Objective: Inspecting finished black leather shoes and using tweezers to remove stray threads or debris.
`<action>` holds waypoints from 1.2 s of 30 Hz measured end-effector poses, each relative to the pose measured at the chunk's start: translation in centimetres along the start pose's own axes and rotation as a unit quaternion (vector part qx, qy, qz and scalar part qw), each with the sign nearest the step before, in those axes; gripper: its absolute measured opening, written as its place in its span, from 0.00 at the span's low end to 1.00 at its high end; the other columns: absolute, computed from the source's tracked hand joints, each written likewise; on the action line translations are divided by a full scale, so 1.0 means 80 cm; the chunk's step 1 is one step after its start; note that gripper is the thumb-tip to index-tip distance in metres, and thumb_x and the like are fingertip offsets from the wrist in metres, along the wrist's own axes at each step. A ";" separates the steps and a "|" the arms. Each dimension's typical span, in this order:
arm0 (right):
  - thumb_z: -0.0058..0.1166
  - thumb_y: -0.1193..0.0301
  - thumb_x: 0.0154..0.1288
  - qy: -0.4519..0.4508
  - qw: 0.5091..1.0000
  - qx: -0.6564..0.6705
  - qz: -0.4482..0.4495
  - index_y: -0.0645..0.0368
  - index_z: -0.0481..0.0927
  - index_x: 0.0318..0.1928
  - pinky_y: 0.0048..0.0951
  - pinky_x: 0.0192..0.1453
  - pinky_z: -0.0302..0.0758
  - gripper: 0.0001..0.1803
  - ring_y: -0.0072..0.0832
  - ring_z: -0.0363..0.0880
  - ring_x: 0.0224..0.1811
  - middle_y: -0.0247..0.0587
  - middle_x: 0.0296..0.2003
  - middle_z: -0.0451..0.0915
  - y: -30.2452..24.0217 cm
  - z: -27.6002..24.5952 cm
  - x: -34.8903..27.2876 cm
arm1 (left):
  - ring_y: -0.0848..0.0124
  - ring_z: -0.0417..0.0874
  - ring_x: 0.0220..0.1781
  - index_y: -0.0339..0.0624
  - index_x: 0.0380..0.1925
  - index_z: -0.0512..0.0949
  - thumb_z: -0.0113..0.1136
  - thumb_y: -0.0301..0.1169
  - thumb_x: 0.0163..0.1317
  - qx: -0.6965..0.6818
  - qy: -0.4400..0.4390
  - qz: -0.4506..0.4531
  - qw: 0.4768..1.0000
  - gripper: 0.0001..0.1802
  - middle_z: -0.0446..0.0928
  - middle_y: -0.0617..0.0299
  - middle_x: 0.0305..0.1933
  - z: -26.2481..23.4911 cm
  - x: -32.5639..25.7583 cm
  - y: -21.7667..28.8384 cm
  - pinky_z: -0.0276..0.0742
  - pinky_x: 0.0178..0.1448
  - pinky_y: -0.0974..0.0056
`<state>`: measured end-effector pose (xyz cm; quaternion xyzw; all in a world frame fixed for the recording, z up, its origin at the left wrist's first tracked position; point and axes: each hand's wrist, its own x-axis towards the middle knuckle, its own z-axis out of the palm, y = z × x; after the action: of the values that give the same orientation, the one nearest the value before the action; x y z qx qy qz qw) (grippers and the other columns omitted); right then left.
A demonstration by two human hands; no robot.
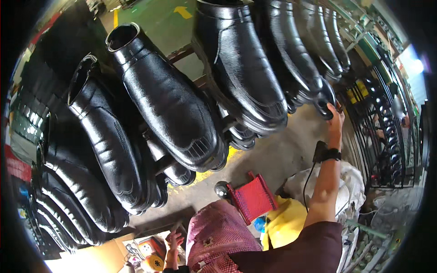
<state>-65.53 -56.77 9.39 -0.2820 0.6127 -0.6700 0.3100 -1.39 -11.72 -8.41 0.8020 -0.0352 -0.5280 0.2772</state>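
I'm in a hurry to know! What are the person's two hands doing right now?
Left hand: low down, fingers spread, open, holding nothing that shows.
Right hand: reached up to the rack, closed on the toe of a black shoe.

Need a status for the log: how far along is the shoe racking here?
Done: many black shoes already sit in rows on the rack, near and far tiers alike. In hand: the right hand grips the toe of one shoe at the far end of the upper row. The left hand is low, beside a checkered cloth. Left: cannot tell; no loose shoes show.
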 end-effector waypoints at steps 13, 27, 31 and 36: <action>0.55 0.61 0.58 -0.015 0.992 0.021 0.122 0.48 0.76 0.33 0.21 0.32 0.72 0.07 0.20 0.75 0.28 0.26 0.31 0.78 0.041 -0.057 0.094 | 0.61 0.84 0.37 0.43 0.56 0.67 0.51 0.44 0.64 -0.056 -0.047 0.069 0.995 0.24 0.79 0.53 0.46 0.039 0.024 0.021 0.81 0.42 0.58; 0.50 0.61 0.61 -0.112 0.983 -0.146 0.025 0.60 0.80 0.40 0.27 0.37 0.73 0.16 0.28 0.77 0.31 0.34 0.34 0.80 0.116 -0.038 0.129 | 0.59 0.84 0.35 0.48 0.53 0.70 0.54 0.41 0.60 -0.132 -0.075 0.010 0.988 0.21 0.79 0.53 0.45 0.027 0.089 -0.038 0.80 0.41 0.52; 0.49 0.61 0.62 -0.097 0.972 -0.214 0.015 0.60 0.80 0.41 0.29 0.37 0.73 0.16 0.29 0.77 0.32 0.36 0.34 0.80 0.122 -0.041 0.118 | 0.61 0.84 0.40 0.46 0.56 0.68 0.52 0.40 0.62 -0.023 -0.029 -0.011 0.999 0.23 0.80 0.53 0.47 0.056 0.087 -0.037 0.80 0.47 0.55; 0.48 0.61 0.62 -0.073 0.956 -0.285 -0.020 0.59 0.80 0.42 0.30 0.38 0.73 0.16 0.31 0.77 0.32 0.39 0.35 0.80 0.125 -0.011 0.115 | 0.62 0.84 0.40 0.43 0.57 0.67 0.47 0.39 0.67 -0.053 -0.005 -0.080 0.995 0.21 0.79 0.52 0.49 0.084 0.034 0.024 0.80 0.45 0.57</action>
<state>-71.48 -63.77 -0.70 -0.4189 0.7479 -0.4514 0.2478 -5.54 -17.00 -11.70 0.7839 0.0556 -0.5532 0.2763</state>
